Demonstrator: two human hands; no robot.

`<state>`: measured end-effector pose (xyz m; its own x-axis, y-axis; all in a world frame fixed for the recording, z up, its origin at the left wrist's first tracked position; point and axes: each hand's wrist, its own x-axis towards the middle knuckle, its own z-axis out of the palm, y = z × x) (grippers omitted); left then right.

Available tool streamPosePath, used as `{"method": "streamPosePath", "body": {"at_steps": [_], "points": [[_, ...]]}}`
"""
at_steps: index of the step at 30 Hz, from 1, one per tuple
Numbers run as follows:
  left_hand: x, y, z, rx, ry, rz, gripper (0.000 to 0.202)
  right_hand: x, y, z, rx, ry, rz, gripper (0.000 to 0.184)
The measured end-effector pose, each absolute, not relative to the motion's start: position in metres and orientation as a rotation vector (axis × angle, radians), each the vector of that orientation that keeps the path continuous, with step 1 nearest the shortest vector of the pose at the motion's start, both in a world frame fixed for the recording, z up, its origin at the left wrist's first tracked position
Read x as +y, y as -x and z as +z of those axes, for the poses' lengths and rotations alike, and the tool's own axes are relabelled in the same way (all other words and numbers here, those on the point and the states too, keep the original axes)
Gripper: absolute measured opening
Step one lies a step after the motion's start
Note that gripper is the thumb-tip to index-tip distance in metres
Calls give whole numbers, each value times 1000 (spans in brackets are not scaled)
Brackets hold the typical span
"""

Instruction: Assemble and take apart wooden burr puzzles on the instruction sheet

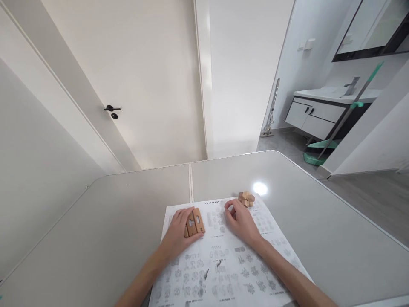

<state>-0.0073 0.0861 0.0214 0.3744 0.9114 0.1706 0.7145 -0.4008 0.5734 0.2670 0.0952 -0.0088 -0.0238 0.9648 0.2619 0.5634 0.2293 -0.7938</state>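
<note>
My left hand [177,232] rests on the paper sheet, thumb and fingers wrapped round a row of notched wooden puzzle pieces [198,220]. They lie side by side, with slots cut into them, and my fingers hide part of the row. My right hand [240,221] lies farther right on the sheet with its fingers curled in. Whatever its fingertips may hold is too small or hidden to make out. Just beyond it sits an assembled wooden burr puzzle [246,198], light and darker brown. The white paper sheet [223,247] carries printed puzzle diagrams and lines of text.
Beneath the sheet is a grey table [134,213] with a seam and a bright light reflection. Behind it stands a white door [153,85] with a black handle. To the right are a washbasin cabinet [316,111], a mop [271,111] and a green dustpan [315,159].
</note>
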Motion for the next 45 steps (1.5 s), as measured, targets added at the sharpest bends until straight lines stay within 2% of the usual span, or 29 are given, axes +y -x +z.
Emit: {"method": "streamPosePath", "body": {"at_steps": [8,14,18,24,29,34,38,42,45], "points": [[68,-46,17,1205,-2262,601,89,85,-262,2,-1910,1243,664,11],[65,-35,15,1234,-2333,586,104,85,-263,0,-2010,1217,587,11],[65,-11,18,1314,-2346,545,89,85,-264,-2,-2139,1219,471,15],[69,13,27,1365,-2336,613,42,87,-264,-4,-2128,1212,458,12],[72,12,24,1553,-2285,705,37,87,-264,-3,-2122,1216,412,18],[82,-1,21,1631,-2207,723,18,85,-263,3,-2189,1223,419,21],[94,-4,28,1625,-2167,671,13,85,-262,2,-2183,1221,421,29],[103,-5,37,1604,-2119,614,13,87,-262,-5,-2130,1231,427,34],[105,-6,44,1566,-2083,594,22,88,-263,-6,-2100,1227,476,29]]}}
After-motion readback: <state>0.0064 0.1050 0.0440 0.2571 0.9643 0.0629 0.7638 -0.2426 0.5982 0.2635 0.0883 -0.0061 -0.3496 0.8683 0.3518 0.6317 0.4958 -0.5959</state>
